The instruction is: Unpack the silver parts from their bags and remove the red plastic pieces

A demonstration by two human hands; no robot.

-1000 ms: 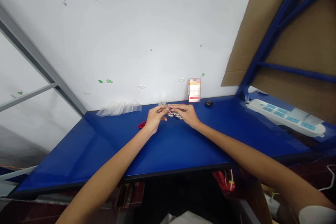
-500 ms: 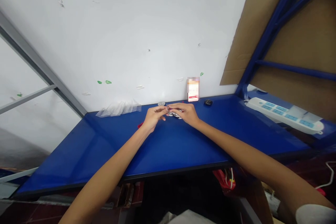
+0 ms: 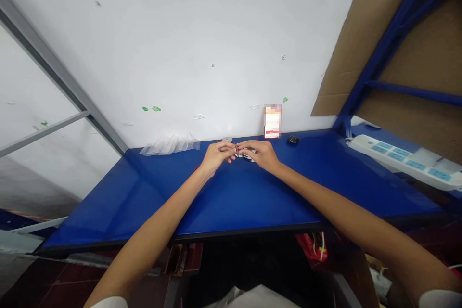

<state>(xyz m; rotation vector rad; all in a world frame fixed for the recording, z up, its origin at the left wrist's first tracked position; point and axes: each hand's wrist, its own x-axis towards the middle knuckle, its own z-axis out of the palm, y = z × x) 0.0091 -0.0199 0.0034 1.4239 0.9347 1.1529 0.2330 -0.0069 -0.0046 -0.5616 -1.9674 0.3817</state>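
Note:
Over the far middle of the blue table, my left hand (image 3: 217, 155) and my right hand (image 3: 263, 152) meet fingertip to fingertip. Both are closed in a pinch around a small, thin, dark piece (image 3: 237, 149), too small to name; a touch of red shows beside it. Just behind and below the right fingers lie white round pieces with black parts (image 3: 249, 156), partly covered by that hand. A white disc (image 3: 227, 139) rests at the wall behind the left hand. Something red (image 3: 197, 168) peeks out by the left wrist.
Clear plastic bags (image 3: 171, 145) lie at the back left of the blue table (image 3: 224, 202). A lit phone (image 3: 272, 122) leans on the wall, with a black mouse-like object (image 3: 293, 140) to its right. A white power strip (image 3: 404, 159) sits far right.
The camera view has turned slightly left, so everything appears shifted to the right. My hands stay together in the same pinch, and a bit of red now shows between the fingertips.

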